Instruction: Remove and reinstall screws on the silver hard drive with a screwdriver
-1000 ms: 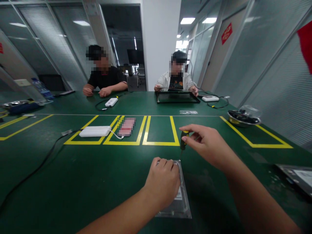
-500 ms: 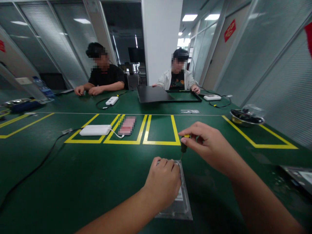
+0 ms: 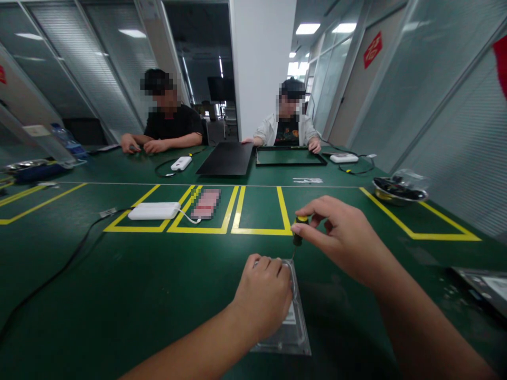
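A silver hard drive (image 3: pixel 300 330) with a pale label lies flat on the green table in front of me. My left hand (image 3: pixel 264 295) is closed around its far left part and hides much of it. Between the thumb and fingers of my right hand (image 3: pixel 336 232) is a small screwdriver (image 3: pixel 298 238) with a dark handle and a yellow cap. It stands nearly upright, its thin shaft reaching down to the drive's far right corner. Whether the tip sits in a screw is too small to tell.
Yellow tape (image 3: pixel 261 231) marks boxes across the table. A white power bank (image 3: pixel 154 210) is cabled to a blurred phone (image 3: pixel 206 204). At right are a metal bowl (image 3: pixel 400 194) and another drive (image 3: pixel 485 287). Two people sit opposite, one handling a black panel (image 3: pixel 227 159) and a frame (image 3: pixel 291 156).
My right fingers have shifted on the screwdriver, showing more of its yellow cap. My left hand stays on the drive. Across the table, the black panel has moved left, off the frame.
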Tool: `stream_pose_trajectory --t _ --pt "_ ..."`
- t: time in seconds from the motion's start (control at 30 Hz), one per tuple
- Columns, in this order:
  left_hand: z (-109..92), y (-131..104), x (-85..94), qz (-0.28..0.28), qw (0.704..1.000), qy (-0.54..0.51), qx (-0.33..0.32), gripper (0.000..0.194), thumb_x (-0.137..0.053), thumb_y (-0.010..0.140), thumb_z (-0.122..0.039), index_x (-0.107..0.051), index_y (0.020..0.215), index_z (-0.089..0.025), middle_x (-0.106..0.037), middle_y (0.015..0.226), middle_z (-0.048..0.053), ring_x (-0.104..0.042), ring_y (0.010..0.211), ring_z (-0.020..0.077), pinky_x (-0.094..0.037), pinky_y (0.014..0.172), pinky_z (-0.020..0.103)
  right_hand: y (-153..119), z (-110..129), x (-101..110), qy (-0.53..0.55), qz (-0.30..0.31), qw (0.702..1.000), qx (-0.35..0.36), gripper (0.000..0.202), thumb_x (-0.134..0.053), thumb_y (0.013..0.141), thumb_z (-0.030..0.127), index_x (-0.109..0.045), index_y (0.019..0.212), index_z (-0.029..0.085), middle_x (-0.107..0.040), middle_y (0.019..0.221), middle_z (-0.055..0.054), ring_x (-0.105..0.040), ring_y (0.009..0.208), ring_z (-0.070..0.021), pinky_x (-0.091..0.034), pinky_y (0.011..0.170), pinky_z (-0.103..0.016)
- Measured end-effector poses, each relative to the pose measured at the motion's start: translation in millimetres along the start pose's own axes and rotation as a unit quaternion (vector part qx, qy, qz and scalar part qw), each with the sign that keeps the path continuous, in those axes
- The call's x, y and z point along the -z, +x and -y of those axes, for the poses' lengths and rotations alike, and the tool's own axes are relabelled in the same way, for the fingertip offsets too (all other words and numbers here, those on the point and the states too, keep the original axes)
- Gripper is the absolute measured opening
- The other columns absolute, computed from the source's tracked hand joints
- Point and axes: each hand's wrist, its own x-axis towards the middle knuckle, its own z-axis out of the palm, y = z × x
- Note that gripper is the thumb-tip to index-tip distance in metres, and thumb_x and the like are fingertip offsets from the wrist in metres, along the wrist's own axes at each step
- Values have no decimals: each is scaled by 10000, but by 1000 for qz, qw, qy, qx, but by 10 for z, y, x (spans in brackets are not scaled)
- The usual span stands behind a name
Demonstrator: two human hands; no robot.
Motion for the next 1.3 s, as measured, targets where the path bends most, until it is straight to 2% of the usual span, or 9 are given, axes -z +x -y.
stream_pose_trajectory --t 0.17,0.27,0.33,0.43,0.63,0.77,1.0,1.17,1.3 --pt "7 0 -13 -5 1000 0 -3 155 -533 916 -234 -650 998 -175 -678 983 75 -598 924 269 -396 840 467 -1 17 -29 -22 -17 999 20 47 -651 838 193 -687 865 177 -620 832 -17 -553 699 -125 -381 601 -239" --pt "8 3 -14 -2 1000 0 -1 155 -531 917 -235 -648 1001 -178 -678 984 68 -598 923 270 -398 837 468 -18 22 -35 -32 -28 999 34 166 -553 831 157 -682 935 167 -646 875 -29 -577 739 -139 -405 628 -244" --pt "9 6 -12 4 1000 -1 0 152 -529 920 -245 -645 995 -181 -677 989 60 -596 924 272 -401 838 474 -28 27 -39 -42 -34 998 13 217 -533 821 165 -672 988 167 -652 860 -23 -573 702 -136 -401 609 -248" --pt "8 7 -9 7 1000 0 1 149 -526 923 -250 -643 988 -184 -675 987 50 -594 922 269 -404 841 477 -33 28 -51 -54 -36 998 -11 193 -550 817 163 -668 969 166 -645 830 -12 -542 641 -126 -380 577 -252" --pt "10 -3 -14 5 1000 -4 2 154 -528 922 -246 -642 1005 -184 -674 991 55 -594 932 271 -404 841 475 -21 13 -66 -52 -28 998 4 97 -662 832 202 -684 921 169 -635 873 -18 -569 738 -144 -403 625 -256" --pt "16 -8 -23 -1 1000 -4 -1 160 -525 927 -249 -644 1012 -183 -676 1001 54 -595 945 268 -403 852 473 -24 5 -55 -33 -23 999 12 171 -592 825 101 -679 957 169 -668 922 -7 -602 772 -139 -432 643 -246" --pt "15 8 -19 4 1000 -4 1 160 -529 921 -248 -643 1014 -186 -673 994 57 -593 936 270 -405 845 470 -18 22 -75 -28 -21 999 0 113 -722 817 163 -693 925 181 -656 944 -8 -617 856 -161 -467 687 -255" --pt "15 5 -19 2 1000 0 -3 163 -533 918 -249 -645 1015 -179 -672 992 62 -593 931 272 -404 844 473 -33 39 -54 -17 -11 999 -28 230 -693 825 116 -680 1040 197 -685 981 21 -625 801 -144 -467 657 -254" --pt "15 0 -27 -1 1000 -2 -2 163 -535 921 -250 -643 1022 -181 -674 991 60 -594 933 271 -402 845 470 -37 21 -52 3 -15 1000 -14 205 -692 814 119 -697 1005 193 -674 1014 7 -625 872 -152 -496 734 -267"
